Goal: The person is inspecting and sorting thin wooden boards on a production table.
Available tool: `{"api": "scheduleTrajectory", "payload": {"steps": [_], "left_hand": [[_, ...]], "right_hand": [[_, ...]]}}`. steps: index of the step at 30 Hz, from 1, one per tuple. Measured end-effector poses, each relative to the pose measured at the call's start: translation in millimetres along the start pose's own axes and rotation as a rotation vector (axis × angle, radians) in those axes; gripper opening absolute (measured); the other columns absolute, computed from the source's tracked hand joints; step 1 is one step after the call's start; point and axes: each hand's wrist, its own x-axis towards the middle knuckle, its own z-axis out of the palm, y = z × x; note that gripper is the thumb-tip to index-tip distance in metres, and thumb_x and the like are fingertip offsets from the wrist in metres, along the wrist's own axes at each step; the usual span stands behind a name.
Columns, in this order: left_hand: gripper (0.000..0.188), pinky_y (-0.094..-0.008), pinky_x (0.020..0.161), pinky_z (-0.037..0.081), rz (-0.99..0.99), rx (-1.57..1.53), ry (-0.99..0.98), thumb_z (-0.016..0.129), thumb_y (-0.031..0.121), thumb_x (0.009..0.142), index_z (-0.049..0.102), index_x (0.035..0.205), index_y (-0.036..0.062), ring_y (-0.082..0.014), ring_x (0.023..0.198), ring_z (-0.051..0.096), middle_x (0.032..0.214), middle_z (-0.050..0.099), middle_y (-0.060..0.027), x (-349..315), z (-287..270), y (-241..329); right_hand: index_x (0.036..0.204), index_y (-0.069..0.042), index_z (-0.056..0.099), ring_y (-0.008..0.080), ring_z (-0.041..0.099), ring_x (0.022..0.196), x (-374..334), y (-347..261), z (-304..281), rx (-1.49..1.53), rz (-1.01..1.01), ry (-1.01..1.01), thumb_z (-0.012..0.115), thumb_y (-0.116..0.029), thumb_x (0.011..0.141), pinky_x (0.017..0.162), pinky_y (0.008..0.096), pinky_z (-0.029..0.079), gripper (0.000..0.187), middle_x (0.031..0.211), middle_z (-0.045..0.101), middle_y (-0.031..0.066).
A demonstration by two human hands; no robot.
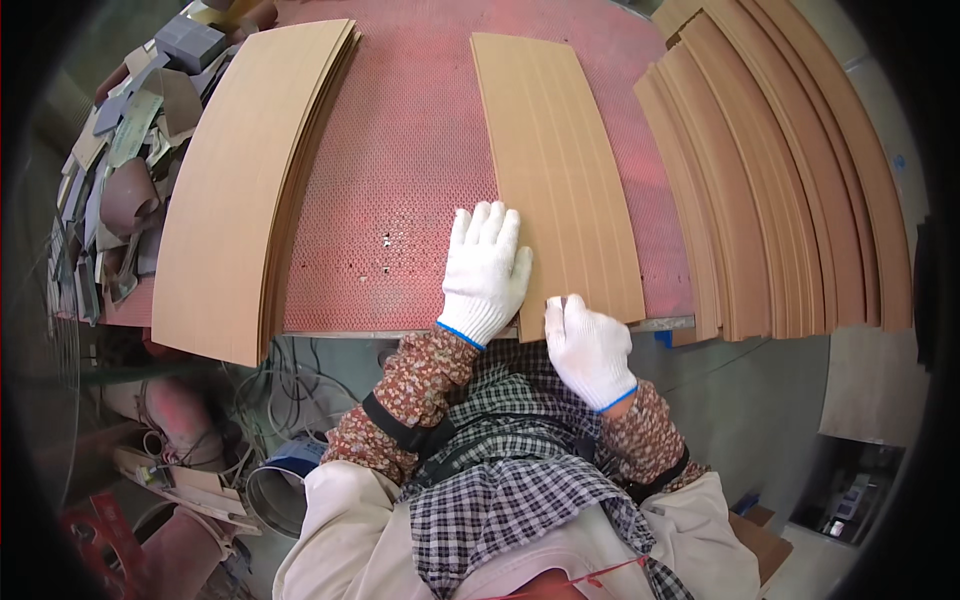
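Head view, middle board: The striped wood board (565, 150) lies lengthwise before you on the red desk (400, 140), its near end reaching just past the front edge. Whether it is one sheet or a few, I cannot tell.
Your left hand: The gloved left hand (485, 268) is flat, with fingers extended and thumb out to the side. It lies across the board's left edge near you, and it grips nothing.
Your right hand: The gloved right hand (592, 350) is curled almost to a fist at the near end of the board. Between thumb and finger shows a small dark piece (556, 303); it seems pinched there, but its kind I cannot tell.
Left stack: The plain board stack (235, 190) is on your left, well apart from both hands.
Right stacks: The leaning board stacks (790, 190) stand on your right, beside the striped board.
Far left: A heap of abrasive scraps (130, 205) lies behind the plain stack.
Step in hand: In my judgement, you are steadying the board with the left palm while the right hand attends to its near edge.
Next move: It would call for firm left pressure and light, even right contact, so the edge is not chipped.
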Motion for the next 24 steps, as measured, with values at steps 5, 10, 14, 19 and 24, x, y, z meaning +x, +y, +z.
{"api": "scheduleTrajectory", "payload": {"steps": [5, 10, 14, 19, 24], "left_hand": [[0.053, -0.0599, 0.127, 0.032, 0.038, 0.011, 0.045, 0.072, 0.018, 0.094, 0.062, 0.14, -0.008, -0.0458, 0.143, 0.054, 0.145, 0.062, -0.0298, -0.1, -1.5, 12.6], [0.056, -0.0604, 0.126, 0.034, 0.028, -0.041, 0.015, 0.074, 0.014, 0.091, 0.061, 0.14, -0.0086, -0.0467, 0.141, 0.055, 0.144, 0.062, -0.0299, 2.8, -10.9, 21.8], [0.058, -0.0609, 0.125, 0.034, 0.016, -0.048, -0.017, 0.075, 0.015, 0.09, 0.059, 0.14, -0.0095, -0.0474, 0.141, 0.053, 0.144, 0.06, -0.0308, -0.2, -13.0, 21.0], [0.061, -0.0604, 0.123, 0.035, 0.011, -0.057, -0.066, 0.076, 0.015, 0.087, 0.058, 0.139, -0.0106, -0.0471, 0.141, 0.052, 0.145, 0.059, -0.0299, 5.5, -21.7, 24.7], [0.065, -0.0608, 0.123, 0.036, -0.019, -0.059, -0.136, 0.079, 0.016, 0.084, 0.058, 0.139, -0.0097, -0.0468, 0.14, 0.052, 0.144, 0.058, -0.0294, 6.0, -19.0, 23.7]], "right_hand": [[0.095, -0.006, 0.066, 0.0374, 0.075, 0.064, 80.4, 7.8, -4.4, -0.035, 0.008, -0.005, 0.053, -0.034, 0.109, 0.061, 0.05, 0.06, 0.034, 0.071, 0.073, 0.0184], [0.101, -0.005, 0.072, 0.0433, 0.077, 0.084, 190.8, 15.0, -4.0, -0.056, 0.083, -0.035, 0.048, -0.038, 0.109, 0.079, 0.0561, 0.061, 0.041, 0.09, 0.078, 0.0223], [0.106, -0.007, 0.077, 0.0458, 0.076, 0.097, 272.6, 22.5, 4.7, -0.048, 0.065, -0.025, 0.048, -0.039, 0.107, 0.087, 0.0584, 0.059, 0.043, 0.103, 0.079, 0.0234], [0.108, -0.007, 0.08, 0.0461, 0.075, 0.104, 363.0, 32.1, 5.4, -0.07, 0.0, -0.024, 0.05, -0.036, 0.104, 0.09, 0.0577, 0.06, 0.043, 0.109, 0.079, 0.0229], [0.118, -0.005, 0.08, 0.0449, 0.072, 0.119, 430.1, 29.1, -2.0, -0.142, -0.033, -0.146, 0.048, -0.032, 0.104, 0.099, 0.0556, 0.058, 0.044, 0.13, 0.073, 0.0243]]}}
